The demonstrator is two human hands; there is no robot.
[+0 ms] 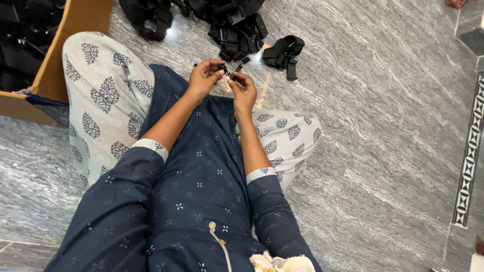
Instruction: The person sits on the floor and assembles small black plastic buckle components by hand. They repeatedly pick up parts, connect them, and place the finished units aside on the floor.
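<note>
Seated on the floor [383,151], grey veined stone, legs folded; viewed from above.

Left hand [204,76]: raised over the knees, fingers curled inward, thumb and forefingers pinched on the near end of a small black clip [228,72]. Grip narrow, closed on the part.

Right hand [243,89]: just beside the left, touching the same black clip from the other side. Fingers bent, tips pressed on the piece. Grip narrow, likewise closed on it. Exact shape of the part too small to tell.

Small black clip: held in the air between both hands, above the lap, toward the far edge of the floor as seen. A second loose black piece [243,62] lying on the floor just beyond the fingertips.

Beyond the hands, near the far edge of the floor: a heap of black strap gear [237,25], tangled, with buckles. To its right and apart from it, a single black strap bundle [285,52]. A further black strap item [148,17] to the left of the heap.

Far left corner: a tan cardboard box [65,45], tilted, one flap down on the floor, dark items inside.

Clothing: dark blue dotted tunic [201,171] with pale cuffs; light grey trousers [106,90] with a dark leaf print.

Right edge of the floor: a patterned black-and-white border strip [470,156].
</note>
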